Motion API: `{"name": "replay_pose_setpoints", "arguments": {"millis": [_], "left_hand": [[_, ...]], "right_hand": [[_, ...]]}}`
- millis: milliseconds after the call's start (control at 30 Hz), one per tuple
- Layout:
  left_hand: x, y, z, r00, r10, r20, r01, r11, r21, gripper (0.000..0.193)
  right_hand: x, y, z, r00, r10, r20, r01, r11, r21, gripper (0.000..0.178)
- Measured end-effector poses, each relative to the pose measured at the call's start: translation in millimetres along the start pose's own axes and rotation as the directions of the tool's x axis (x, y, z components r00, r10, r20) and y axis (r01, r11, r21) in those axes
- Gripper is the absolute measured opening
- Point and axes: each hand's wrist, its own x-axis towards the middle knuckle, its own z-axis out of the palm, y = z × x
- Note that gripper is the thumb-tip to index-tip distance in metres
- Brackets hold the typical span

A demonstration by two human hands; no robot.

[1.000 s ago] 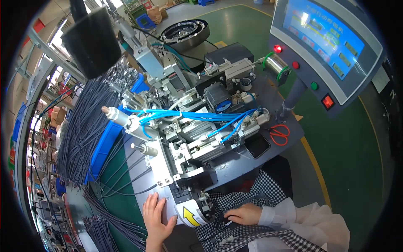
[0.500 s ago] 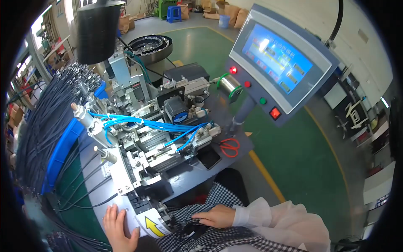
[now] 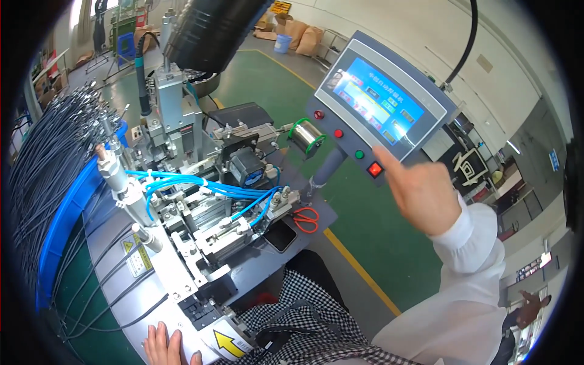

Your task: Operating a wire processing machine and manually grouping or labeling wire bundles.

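Down close, the left hand (image 3: 164, 348) lay on the metal plate (image 3: 135, 304), fingers slightly spread! Beyond, the nearer right hand (image 3: 426, 194) pointed up-left at the slanting control panel (image 3: 380, 100), index beside the lit red switch (image 3: 375, 169); contact, and any grip underneath, I couldn't tell.

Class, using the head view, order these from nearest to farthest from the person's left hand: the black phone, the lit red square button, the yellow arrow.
Starting from the left hand:
1. Yellow arrow: just to its right.
2. Black phone: farther up and right, lying on the table.
3. Lit red square button: farthest, on the control panel at upper right.
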Motion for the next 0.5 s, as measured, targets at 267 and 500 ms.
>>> {"name": "replay_pose_setpoints", "arguments": {"millis": [267, 500], "left_hand": [[1.6, -5.7, 1.9, 1.0, 0.001, -0.009, -0.001, 1.0, -0.01, 0.045], [0.5, -3.8, 1.6, 1.0, 0.003, -0.021, -0.003, 1.0, -0.002, 0.043]], "right_hand": [[30.6, 28.7, 5.1, 0.986, 0.126, 0.108, -0.089, 0.95, -0.301, 0.055], [35.0, 34.3, 8.4, 0.988, 0.121, 0.099, -0.084, 0.944, -0.32, 0.058]]}}
